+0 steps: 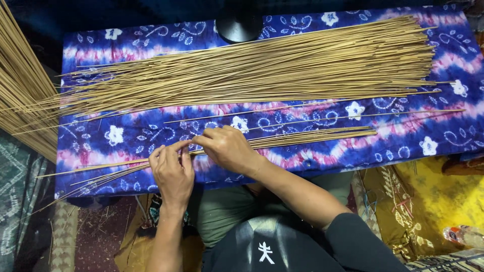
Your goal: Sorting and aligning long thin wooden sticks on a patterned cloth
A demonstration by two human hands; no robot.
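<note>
A small bundle of thin tan bamboo sticks point(282, 140) is pinched near the front edge of the blue and pink floral cloth point(126, 136) by the left hand point(172, 174) and right hand point(228, 148), fingers closed on it; a large heap of like sticks point(262, 68) is spread along the far edge.

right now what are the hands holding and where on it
Both hands pinch the small bundle of thin sticks lying on the blue cloth. The left hand and right hand grip side by side, partway along it, nearer its left end.
</note>
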